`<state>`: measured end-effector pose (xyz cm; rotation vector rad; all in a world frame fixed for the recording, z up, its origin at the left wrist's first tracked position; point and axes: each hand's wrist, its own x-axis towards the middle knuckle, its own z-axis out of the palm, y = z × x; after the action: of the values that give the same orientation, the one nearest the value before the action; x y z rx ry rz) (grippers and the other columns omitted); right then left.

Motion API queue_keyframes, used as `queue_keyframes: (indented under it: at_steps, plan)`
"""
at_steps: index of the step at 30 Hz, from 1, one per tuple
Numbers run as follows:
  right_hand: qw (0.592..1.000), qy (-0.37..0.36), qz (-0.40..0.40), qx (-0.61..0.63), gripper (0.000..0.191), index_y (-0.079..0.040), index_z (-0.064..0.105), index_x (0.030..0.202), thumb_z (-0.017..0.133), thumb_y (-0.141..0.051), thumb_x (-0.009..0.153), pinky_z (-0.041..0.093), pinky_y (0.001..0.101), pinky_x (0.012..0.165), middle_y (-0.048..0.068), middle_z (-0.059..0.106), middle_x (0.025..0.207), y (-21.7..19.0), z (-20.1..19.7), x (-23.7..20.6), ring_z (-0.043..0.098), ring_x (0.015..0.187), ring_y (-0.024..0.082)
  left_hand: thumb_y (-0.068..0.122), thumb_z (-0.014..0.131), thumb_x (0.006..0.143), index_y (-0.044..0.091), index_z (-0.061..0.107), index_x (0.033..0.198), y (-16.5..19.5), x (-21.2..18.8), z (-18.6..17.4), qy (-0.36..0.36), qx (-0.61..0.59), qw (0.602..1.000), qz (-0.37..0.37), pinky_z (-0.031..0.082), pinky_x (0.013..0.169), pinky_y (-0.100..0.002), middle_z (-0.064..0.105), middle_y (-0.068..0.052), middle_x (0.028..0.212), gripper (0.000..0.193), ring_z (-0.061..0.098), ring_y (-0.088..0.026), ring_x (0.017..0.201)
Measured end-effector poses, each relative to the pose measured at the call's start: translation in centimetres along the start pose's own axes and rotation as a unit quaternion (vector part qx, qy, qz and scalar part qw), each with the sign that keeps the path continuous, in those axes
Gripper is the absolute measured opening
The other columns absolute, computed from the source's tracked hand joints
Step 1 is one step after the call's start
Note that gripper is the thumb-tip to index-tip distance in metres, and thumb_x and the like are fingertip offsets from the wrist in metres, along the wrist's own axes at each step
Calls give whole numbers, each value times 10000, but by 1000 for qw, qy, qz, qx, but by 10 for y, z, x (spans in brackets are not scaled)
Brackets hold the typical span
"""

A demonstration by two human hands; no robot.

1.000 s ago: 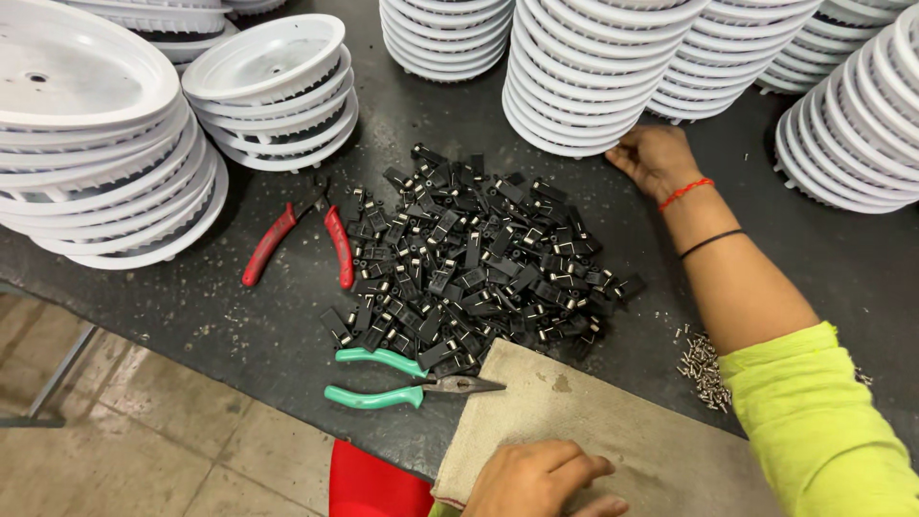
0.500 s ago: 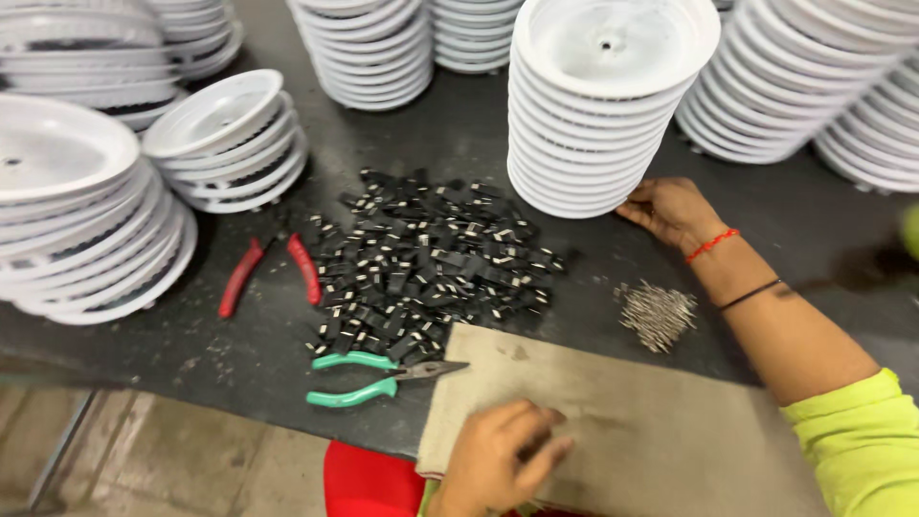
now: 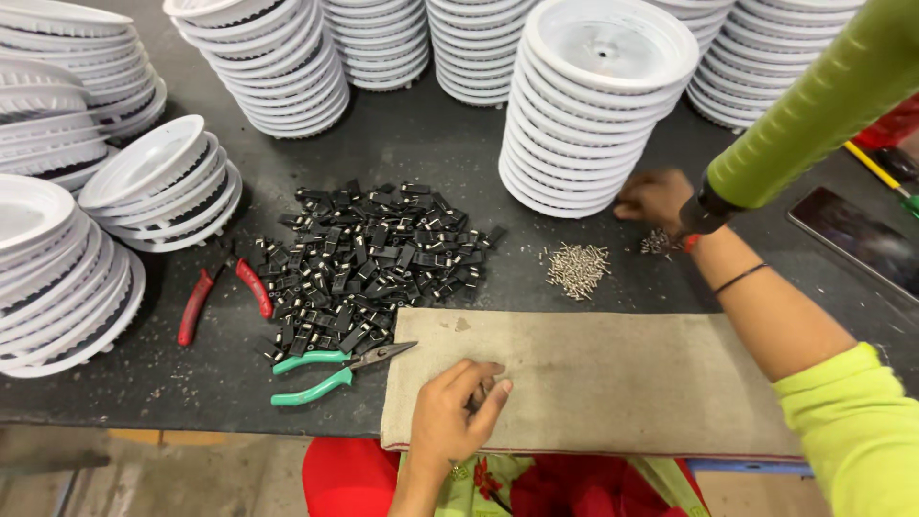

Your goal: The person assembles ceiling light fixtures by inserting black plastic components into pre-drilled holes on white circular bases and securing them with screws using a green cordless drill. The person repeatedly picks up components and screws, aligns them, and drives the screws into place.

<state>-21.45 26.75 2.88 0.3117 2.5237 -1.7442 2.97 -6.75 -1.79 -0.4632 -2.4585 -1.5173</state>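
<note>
My left hand (image 3: 452, 414) rests on the near edge of a beige cloth mat (image 3: 613, 378), fingers curled together; whether they pinch anything is unclear. My right hand (image 3: 655, 198) reaches across the dark table to the foot of a tall stack of white round plastic covers (image 3: 595, 105), fingers pointing at its bottom rim, a small scatter of screws (image 3: 659, 242) just below it. A green cylindrical power tool (image 3: 814, 105) with a black tip hangs in front of my right wrist. A heap of small black plastic parts (image 3: 369, 258) lies left of the mat.
A pile of small silver screws (image 3: 576, 268) lies above the mat. Green-handled pliers (image 3: 325, 371) and red-handled cutters (image 3: 222, 297) lie at left. More stacks of white covers (image 3: 158, 187) ring the table. A dark phone-like slab (image 3: 857, 239) lies at right.
My left hand has come up from the mat's lower edge onto the mat. The green tool has come into view at upper right. My right hand stays by the stack's foot.
</note>
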Motion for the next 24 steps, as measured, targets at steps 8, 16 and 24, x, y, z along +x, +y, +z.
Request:
queue_keyframes:
  at_steps: [8,16,24]
  plan:
    - [699,213,-597,-331,457,40,577,1316,839,-65,956,501,463,1078,201,588,1320,-58,-53,-40,594,1237,389,158,777,829,46,753,1000,-12,-7,8,11,27,999,36,474,492,-284,669,-49,749,206,586,-152,543]
    - [739,86,-572,-345,249,-14,660,1061,762,-233,1000,493,422,932,129,629,1055,-98,-9,-32,613,1025,304,104,815,778,41,767,990,-21,-15,12,18,30,999,-18,414,459,-206,691,1,690,226,556,-43,507]
    - [876,131,-462,48,243,-26,653,1148,652,-254,1063,536,376,856,99,682,1023,-101,-26,-25,664,913,226,73,818,763,19,774,989,-30,-16,15,26,32,999,-21,395,472,-214,705,-28,695,237,555,-53,520]
